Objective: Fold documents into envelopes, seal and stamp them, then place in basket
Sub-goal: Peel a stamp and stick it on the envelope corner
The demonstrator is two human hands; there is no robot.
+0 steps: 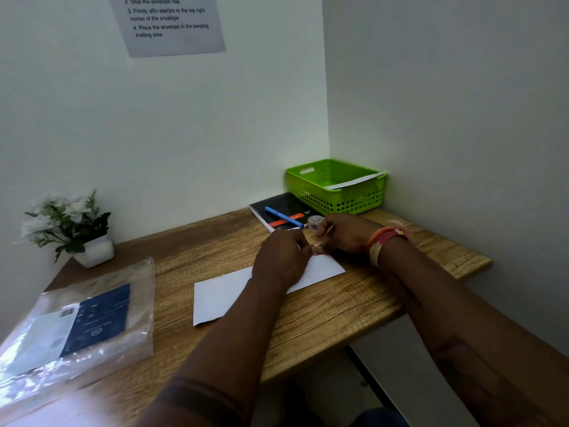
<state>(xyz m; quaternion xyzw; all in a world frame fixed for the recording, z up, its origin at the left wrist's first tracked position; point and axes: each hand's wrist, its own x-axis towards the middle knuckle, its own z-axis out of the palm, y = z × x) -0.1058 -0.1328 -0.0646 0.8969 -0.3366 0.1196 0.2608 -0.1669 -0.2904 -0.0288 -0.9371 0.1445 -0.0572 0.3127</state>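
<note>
White envelope [221, 294] lies flat on the wooden counter [323, 318], long side slanting away to the right. Left hand [281, 257] rests on its far right corner, fingers curled, pinching something small at the corner; too small to identify. Right hand [345, 234], just beside, grips a small roll [315, 222] with a thin strip running down to the corner. Green basket [335, 192] sits in the far corner, a white envelope [354, 181] inside. Blue pen [283, 217] on black notebook [277, 208].
</note>
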